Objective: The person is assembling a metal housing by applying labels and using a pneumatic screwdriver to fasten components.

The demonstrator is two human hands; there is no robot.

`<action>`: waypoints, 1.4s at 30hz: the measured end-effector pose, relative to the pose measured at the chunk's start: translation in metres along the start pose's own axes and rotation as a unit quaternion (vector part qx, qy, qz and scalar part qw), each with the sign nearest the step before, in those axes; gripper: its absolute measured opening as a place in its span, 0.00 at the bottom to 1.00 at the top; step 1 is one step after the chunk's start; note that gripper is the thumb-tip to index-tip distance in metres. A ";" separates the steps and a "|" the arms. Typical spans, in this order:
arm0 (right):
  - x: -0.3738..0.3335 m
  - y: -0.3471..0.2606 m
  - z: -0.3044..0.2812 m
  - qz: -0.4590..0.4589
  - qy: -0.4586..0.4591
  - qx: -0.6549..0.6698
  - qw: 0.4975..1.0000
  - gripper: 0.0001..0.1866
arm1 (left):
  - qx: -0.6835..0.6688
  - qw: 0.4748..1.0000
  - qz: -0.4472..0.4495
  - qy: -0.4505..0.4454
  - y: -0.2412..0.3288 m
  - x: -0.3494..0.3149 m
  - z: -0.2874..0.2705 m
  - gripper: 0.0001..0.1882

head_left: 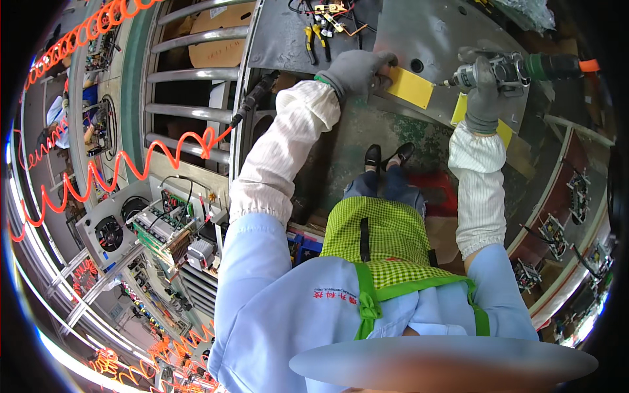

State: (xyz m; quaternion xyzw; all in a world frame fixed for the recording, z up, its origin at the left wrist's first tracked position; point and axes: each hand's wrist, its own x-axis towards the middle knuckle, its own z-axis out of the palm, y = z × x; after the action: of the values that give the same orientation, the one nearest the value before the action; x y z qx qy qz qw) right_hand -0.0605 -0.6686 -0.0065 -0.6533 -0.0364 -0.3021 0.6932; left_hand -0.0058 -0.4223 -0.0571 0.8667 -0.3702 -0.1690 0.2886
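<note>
My left hand (357, 71), in a grey glove, pinches the left end of a yellow rectangular plate (411, 87) at the edge of the grey work surface. My gloved right hand (483, 92) is wrapped round a power driver (503, 68) with a metal front, a green and black body and an orange end. The driver lies sideways, its tip pointing left, close to the plate's right end; whether they touch I cannot tell. Behind my right wrist more yellow plate (460, 108) shows, partly covered by the glove and sleeve.
Wires with yellow connectors (317, 39) lie on the dark mat (278, 33). Left of it, a black tool (255, 98) hangs on an orange coiled hose (124, 171) beside metal rollers (190, 75). An open assembly with circuit boards (171, 226) stands lower left. Clear plastic wrap (529, 13) lies at far right.
</note>
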 end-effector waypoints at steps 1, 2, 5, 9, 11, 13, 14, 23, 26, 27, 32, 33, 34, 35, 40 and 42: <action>-0.002 0.000 0.003 0.044 0.024 0.035 0.998 0.13 | 0.003 1.000 0.002 -0.004 -0.002 0.002 -0.001 0.21; 0.001 0.003 0.004 0.044 0.025 0.036 0.998 0.13 | 0.004 1.000 0.002 -0.005 -0.004 0.004 -0.001 0.21; 0.000 0.003 0.001 0.074 0.012 0.000 0.997 0.13 | 0.002 1.000 0.006 0.014 -0.001 0.000 -0.002 0.21; 0.001 0.025 0.004 -0.020 0.042 0.015 0.999 0.08 | 0.003 1.000 -0.011 -0.008 0.002 0.002 -0.005 0.20; -0.003 0.044 -0.020 -0.057 0.026 -0.068 0.996 0.10 | 0.007 1.000 -0.011 -0.001 0.007 0.001 -0.006 0.20; -0.002 0.042 -0.013 -0.095 0.014 -0.145 0.985 0.11 | -0.003 1.000 -0.011 -0.003 0.004 0.000 -0.005 0.19; -0.003 0.039 -0.010 -0.038 0.021 -0.065 0.997 0.11 | -0.013 1.000 -0.009 -0.005 0.003 -0.001 -0.004 0.19; -0.004 0.013 0.007 0.029 0.022 0.057 0.998 0.12 | 0.009 1.000 -0.015 -0.006 0.008 -0.004 -0.004 0.19; -0.002 0.007 0.012 0.026 0.018 0.064 0.997 0.11 | 0.007 1.000 -0.016 -0.002 0.008 -0.003 -0.002 0.19; -0.002 0.006 0.014 0.015 0.022 0.058 0.998 0.11 | 0.006 1.000 -0.017 -0.001 0.003 -0.003 0.001 0.19; -0.003 0.016 0.005 0.006 0.024 -0.028 0.999 0.11 | -0.020 1.000 -0.005 0.003 -0.008 -0.001 0.007 0.17; -0.003 0.017 0.005 0.014 0.022 -0.028 0.999 0.11 | -0.020 1.000 -0.003 0.001 -0.007 0.000 0.006 0.17; -0.003 0.017 0.005 0.014 0.024 -0.029 0.999 0.11 | -0.016 1.000 0.001 0.009 -0.004 -0.001 0.006 0.17; -0.001 0.016 0.005 0.021 0.012 -0.026 0.999 0.12 | -0.011 1.000 0.005 0.017 -0.003 -0.001 0.005 0.17; -0.003 0.030 -0.003 -0.090 0.011 -0.186 0.978 0.14 | -0.033 0.999 0.009 0.024 -0.005 0.000 0.006 0.16; -0.003 0.020 0.004 0.011 0.035 0.030 0.999 0.10 | -0.030 0.999 0.015 0.020 -0.005 -0.001 0.008 0.16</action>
State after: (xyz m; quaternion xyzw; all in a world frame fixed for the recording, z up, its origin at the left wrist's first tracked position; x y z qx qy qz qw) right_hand -0.0525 -0.6648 -0.0251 -0.6212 -0.0136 -0.3161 0.7169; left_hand -0.0075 -0.4218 -0.0662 0.8553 -0.3717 -0.1585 0.3244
